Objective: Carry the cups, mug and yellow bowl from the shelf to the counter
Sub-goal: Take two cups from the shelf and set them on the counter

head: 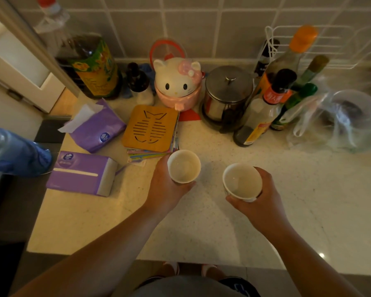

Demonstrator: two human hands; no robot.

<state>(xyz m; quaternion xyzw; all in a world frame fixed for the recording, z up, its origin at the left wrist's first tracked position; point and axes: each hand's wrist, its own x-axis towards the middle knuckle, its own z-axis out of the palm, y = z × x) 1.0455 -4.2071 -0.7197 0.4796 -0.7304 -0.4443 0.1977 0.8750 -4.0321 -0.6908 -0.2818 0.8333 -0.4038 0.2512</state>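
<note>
2 cups, both round, white, smooth-glazed, empty inside. The left hand [165,189] was curled round the left cup [183,166], fingers wrapped on its side. The right hand [263,202] gripped the right cup [242,182] likewise, thumb on the near wall. Both cups sat upright, side by side but apart, over the pale speckled stone tabletop [201,232]; can't tell if the bases touched it. Behind them: 2 soft purple packs, i.e. an opened tissue pack [99,125] and a sealed tissue pack [81,172]; 1 square wooden trivet [151,128] w/ fish cut-out; 1 glossy cat-shaped jar [177,86]; 1 steel pot [228,95] w/ lid.
</note>
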